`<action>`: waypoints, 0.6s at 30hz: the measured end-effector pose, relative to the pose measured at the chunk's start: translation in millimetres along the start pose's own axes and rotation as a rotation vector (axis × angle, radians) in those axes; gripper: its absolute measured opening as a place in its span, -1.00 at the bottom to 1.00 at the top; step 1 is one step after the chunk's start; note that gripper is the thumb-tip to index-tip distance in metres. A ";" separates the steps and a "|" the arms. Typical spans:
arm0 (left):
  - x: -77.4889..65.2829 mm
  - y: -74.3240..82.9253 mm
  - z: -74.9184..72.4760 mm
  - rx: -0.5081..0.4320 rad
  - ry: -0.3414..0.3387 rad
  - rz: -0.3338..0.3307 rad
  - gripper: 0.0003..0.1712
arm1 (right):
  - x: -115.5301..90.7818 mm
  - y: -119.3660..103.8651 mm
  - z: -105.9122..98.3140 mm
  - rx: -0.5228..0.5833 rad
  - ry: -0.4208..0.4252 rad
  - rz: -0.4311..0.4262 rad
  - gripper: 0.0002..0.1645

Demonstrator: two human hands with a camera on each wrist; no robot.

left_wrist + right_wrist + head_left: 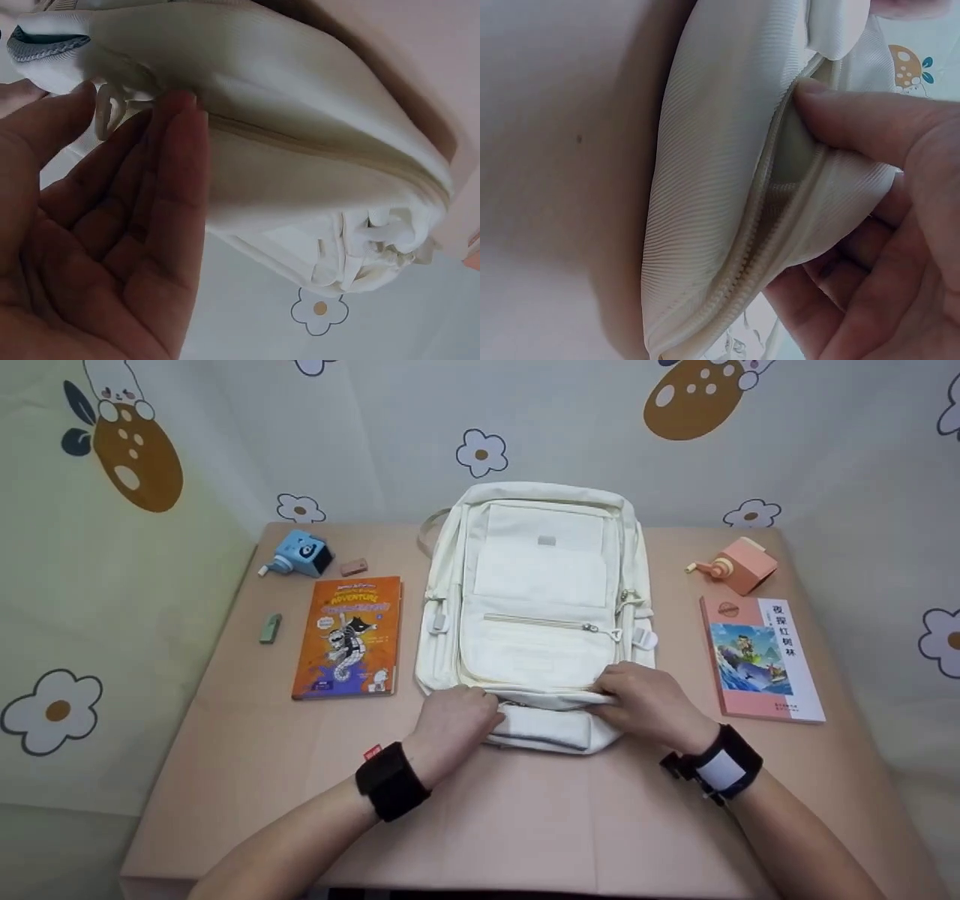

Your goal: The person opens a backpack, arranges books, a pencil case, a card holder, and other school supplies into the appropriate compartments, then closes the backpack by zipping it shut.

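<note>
A cream backpack point(540, 652) lies on its back on the table, its lower end toward me. At its lower left edge my left hand point(459, 727) has its thumb and fingers curled about a zipper pull point(111, 112); the exact contact is partly hidden. A zipper line point(300, 142) runs on from those fingers, its teeth together. On the lower right my right hand point(649, 705) pinches the fabric edge of the zipped opening, thumb point(840, 112) inside and fingers beneath. That opening point(791, 154) gapes beside the thumb, showing a pale lining.
Left of the backpack lie an orange book point(349, 637), a blue crank pencil sharpener point(304, 553), a pink eraser point(354, 567) and a small green item point(270, 628). To the right are a pink crank sharpener point(742, 566) and a pink-and-white book point(765, 660). Patterned cloth point(390, 435) hangs behind.
</note>
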State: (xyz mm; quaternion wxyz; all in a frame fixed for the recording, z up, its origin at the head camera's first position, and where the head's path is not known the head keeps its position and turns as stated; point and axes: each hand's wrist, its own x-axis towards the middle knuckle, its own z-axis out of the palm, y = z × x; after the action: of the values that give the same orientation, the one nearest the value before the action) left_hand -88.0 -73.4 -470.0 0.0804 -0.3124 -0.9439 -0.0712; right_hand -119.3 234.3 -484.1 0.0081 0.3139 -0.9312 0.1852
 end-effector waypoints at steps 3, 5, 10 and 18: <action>-1.5 -2.9 2.4 0.002 0.020 0.021 -0.75 | -2.1 0.2 0.6 0.003 -0.035 -0.027 -0.86; -2.7 -4.9 1.5 -0.012 0.024 0.030 -0.78 | -3.8 0.9 0.8 0.003 -0.039 -0.046 -0.82; -5.2 -9.9 -3.8 -0.079 0.005 0.013 -0.80 | -3.8 2.8 1.6 0.022 -0.004 -0.050 -0.85; -11.2 -16.9 -15.7 -0.187 -0.059 -0.079 -0.83 | 6.6 7.2 1.6 0.099 -0.011 0.085 -0.65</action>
State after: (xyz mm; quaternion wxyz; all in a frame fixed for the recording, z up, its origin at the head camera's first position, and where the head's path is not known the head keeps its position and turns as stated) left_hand -87.7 -96.2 -458.3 0.0204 -0.2829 -0.9467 -0.1528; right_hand -128.6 235.2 -487.2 -0.0203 0.2753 -0.9333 0.2296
